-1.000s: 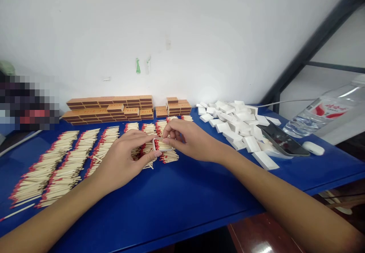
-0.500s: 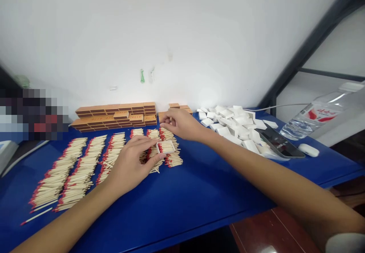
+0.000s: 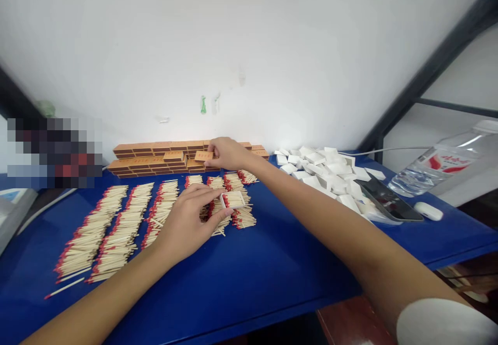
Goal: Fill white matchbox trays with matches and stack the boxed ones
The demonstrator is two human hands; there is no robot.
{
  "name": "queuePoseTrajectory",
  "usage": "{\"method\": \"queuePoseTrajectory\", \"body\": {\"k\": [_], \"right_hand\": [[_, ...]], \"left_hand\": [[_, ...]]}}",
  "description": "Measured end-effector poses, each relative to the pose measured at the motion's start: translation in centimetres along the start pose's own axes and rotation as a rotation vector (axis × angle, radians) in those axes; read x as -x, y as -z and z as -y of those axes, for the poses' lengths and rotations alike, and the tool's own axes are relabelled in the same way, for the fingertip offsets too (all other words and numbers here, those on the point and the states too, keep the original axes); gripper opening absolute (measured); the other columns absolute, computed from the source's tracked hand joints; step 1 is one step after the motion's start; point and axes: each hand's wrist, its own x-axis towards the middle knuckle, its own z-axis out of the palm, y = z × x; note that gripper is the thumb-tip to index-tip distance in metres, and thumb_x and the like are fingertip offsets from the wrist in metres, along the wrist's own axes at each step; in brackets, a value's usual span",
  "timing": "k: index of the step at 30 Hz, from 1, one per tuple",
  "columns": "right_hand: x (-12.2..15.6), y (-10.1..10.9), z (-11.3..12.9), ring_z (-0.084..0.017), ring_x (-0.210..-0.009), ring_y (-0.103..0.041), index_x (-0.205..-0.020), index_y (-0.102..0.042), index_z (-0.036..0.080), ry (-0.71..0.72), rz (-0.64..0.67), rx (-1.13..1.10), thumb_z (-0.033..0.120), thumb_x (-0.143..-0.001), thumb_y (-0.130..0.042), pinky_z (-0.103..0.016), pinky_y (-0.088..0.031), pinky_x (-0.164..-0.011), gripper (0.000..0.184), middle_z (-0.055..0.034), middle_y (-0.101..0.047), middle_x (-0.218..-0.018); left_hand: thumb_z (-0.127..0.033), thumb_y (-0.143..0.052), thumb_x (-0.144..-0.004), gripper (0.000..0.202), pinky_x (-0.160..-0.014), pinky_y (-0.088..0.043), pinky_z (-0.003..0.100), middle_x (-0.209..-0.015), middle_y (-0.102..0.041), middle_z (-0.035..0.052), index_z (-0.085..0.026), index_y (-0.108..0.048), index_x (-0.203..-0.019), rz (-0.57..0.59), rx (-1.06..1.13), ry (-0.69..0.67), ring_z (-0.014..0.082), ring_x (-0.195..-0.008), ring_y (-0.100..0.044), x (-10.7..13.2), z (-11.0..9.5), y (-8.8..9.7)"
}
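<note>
My left hand [image 3: 198, 211] pinches a small white matchbox tray [image 3: 241, 199] between thumb and fingers, low over the blue table. Matches [image 3: 233, 198] with red heads lie inside it. Farther back, my right hand [image 3: 227, 152] grips the right end of an orange matchbox sleeve [image 3: 203, 156] at the front of the stacked matchbox sleeves [image 3: 148, 164]. Whether that sleeve still rests on the stack I cannot tell. Rows of loose red-headed matches [image 3: 120, 231] lie to the left of my left hand and partly behind it.
A heap of white trays [image 3: 329, 171] lies to the right at the back. Near it are a dark phone [image 3: 389, 199], a white earphone case [image 3: 428, 210] and a tilted water bottle [image 3: 431, 163]. A white wall [image 3: 272, 65] stands behind the blue table [image 3: 280, 267].
My right hand has moved left along the stack, from beside its right part to the front middle, and now grips a matchbox sleeve. My left hand keeps holding the filled tray.
</note>
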Motion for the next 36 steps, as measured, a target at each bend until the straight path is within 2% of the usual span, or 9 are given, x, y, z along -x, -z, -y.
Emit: {"method": "queuePoseTrajectory", "body": {"k": [3, 6, 9, 11, 17, 20, 25, 30, 36], "right_hand": [[4.1, 2.6, -1.7, -0.019, -0.082, -0.056, -0.102, -0.068, 0.015, -0.047, -0.095, -0.004, 0.043, -0.079, -0.078, -0.032, -0.041, -0.071, 0.037, -0.0076, -0.066, -0.093], [9.2, 4.6, -2.9, -0.017, -0.076, -0.057, -0.102, -0.068, 0.015, -0.113, -0.083, -0.101, 0.044, -0.074, -0.082, -0.032, -0.043, -0.07, 0.043, -0.0089, -0.066, -0.101], [13.2, 5.0, -2.9, -0.017, -0.072, -0.06, -0.106, -0.068, 0.018, -0.171, 0.021, -0.246, 0.047, -0.075, -0.081, -0.031, -0.045, -0.067, 0.044, -0.0029, -0.067, -0.085], [14.5, 4.7, -2.2, -0.016, -0.069, -0.059, -0.107, -0.069, 0.02, -0.17, 0.06, -0.283, 0.047, -0.076, -0.081, -0.03, -0.044, -0.065, 0.043, 0.0003, -0.065, -0.075], [14.5, 3.6, -0.4, -0.013, -0.064, -0.056, -0.11, -0.071, 0.02, -0.1, 0.022, -0.353, 0.038, -0.077, -0.082, -0.029, -0.043, -0.063, 0.039, 0.0011, -0.067, -0.078], [14.5, 3.6, -0.7, -0.014, -0.065, -0.056, -0.113, -0.071, 0.02, -0.11, -0.011, -0.383, 0.041, -0.077, -0.082, -0.03, -0.043, -0.062, 0.043, 0.0006, -0.066, -0.077], [14.8, 3.7, -1.3, -0.014, -0.067, -0.056, -0.118, -0.073, 0.022, -0.087, -0.028, -0.408, 0.043, -0.079, -0.08, -0.03, -0.043, -0.062, 0.044, -0.0032, -0.071, -0.089], [15.0, 3.7, -0.7, -0.013, -0.062, -0.052, -0.12, -0.074, 0.023, -0.105, -0.026, -0.375, 0.046, -0.079, -0.081, -0.03, -0.041, -0.06, 0.047, -0.0002, -0.066, -0.075], [15.1, 3.8, -0.2, -0.013, -0.061, -0.052, -0.12, -0.074, 0.022, -0.092, -0.049, -0.347, 0.044, -0.08, -0.081, -0.03, -0.041, -0.06, 0.046, 0.0011, -0.063, -0.069]], "left_hand": [[-0.049, -0.065, -0.095, 0.039, -0.097, -0.051, 0.046, -0.111, -0.075, 0.0098, -0.02, -0.074, -0.12, -0.05, -0.053, 0.045, 0.0287, -0.111, -0.063, -0.2, 0.2, 0.2], [-0.054, -0.065, -0.094, 0.043, -0.095, -0.052, 0.046, -0.109, -0.075, 0.0106, -0.019, -0.074, -0.119, -0.115, -0.11, 0.072, 0.0295, -0.109, -0.063, -0.4, 0.7, 0.4], [-0.059, -0.064, -0.093, 0.046, -0.093, -0.053, 0.046, -0.111, -0.075, 0.0101, -0.021, -0.074, -0.117, -0.154, -0.129, 0.099, 0.0292, -0.108, -0.064, -0.5, 1.2, 0.5], [-0.06, -0.064, -0.092, 0.047, -0.095, -0.053, 0.045, -0.114, -0.075, 0.0091, -0.022, -0.074, -0.118, -0.146, -0.112, 0.099, 0.0288, -0.111, -0.064, -0.6, 1.4, 0.5], [-0.059, -0.066, -0.092, 0.046, -0.098, -0.052, 0.044, -0.116, -0.075, 0.0076, -0.023, -0.073, -0.12, -0.133, -0.099, 0.087, 0.0276, -0.113, -0.064, -0.7, 1.6, 0.5], [-0.057, -0.067, -0.091, 0.045, -0.099, -0.052, 0.042, -0.116, -0.075, 0.0066, -0.024, -0.073, -0.121, -0.123, -0.09, 0.095, 0.027, -0.114, -0.064, -0.7, 1.6, 0.5], [-0.057, -0.067, -0.092, 0.045, -0.096, -0.053, 0.039, -0.117, -0.074, 0.0045, -0.027, -0.072, -0.125, -0.083, -0.041, 0.116, 0.0254, -0.111, -0.066, -0.7, 1.6, 0.6], [-0.058, -0.069, -0.09, 0.047, -0.094, -0.055, 0.038, -0.117, -0.074, 0.0048, -0.027, -0.073, -0.124, -0.105, 0.003, 0.154, 0.0263, -0.111, -0.067, -0.7, 1.5, 0.6], [-0.058, -0.07, -0.089, 0.045, -0.093, -0.057, 0.037, -0.115, -0.075, 0.0052, -0.025, -0.075, -0.12, -0.121, 0.038, 0.19, 0.026, -0.108, -0.069, -0.7, 1.3, 0.6]]}}
